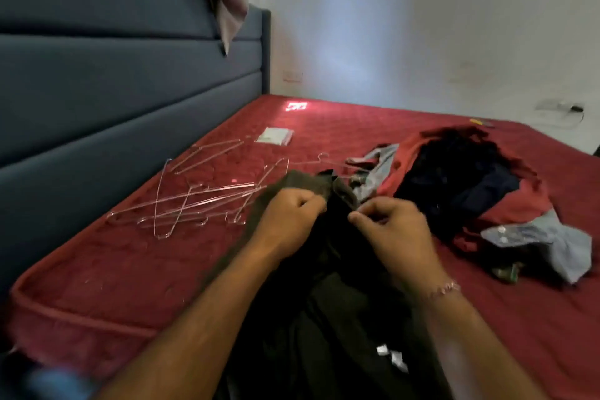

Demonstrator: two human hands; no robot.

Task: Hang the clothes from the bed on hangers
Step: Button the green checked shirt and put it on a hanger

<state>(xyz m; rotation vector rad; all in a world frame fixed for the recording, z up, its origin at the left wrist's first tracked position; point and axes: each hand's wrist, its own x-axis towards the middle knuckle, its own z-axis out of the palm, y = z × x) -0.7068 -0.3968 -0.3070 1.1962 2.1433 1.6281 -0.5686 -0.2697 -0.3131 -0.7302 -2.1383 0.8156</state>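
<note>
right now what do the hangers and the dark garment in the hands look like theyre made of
Hangers: thin metal wire, probably, pale and glossy; they glint along slim bent rods. Dark garment: soft woven cloth, matte olive-brown, folding limply where the left hand and right hand grip it.

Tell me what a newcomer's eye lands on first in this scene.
First, the two hands at the centre: the left hand and right hand both have a grip on a dark olive garment held over the red mattress. Next, the tangle of clear hangers lying to the left near the blue headboard, and the heap of red, black and grey clothes to the right.
</note>
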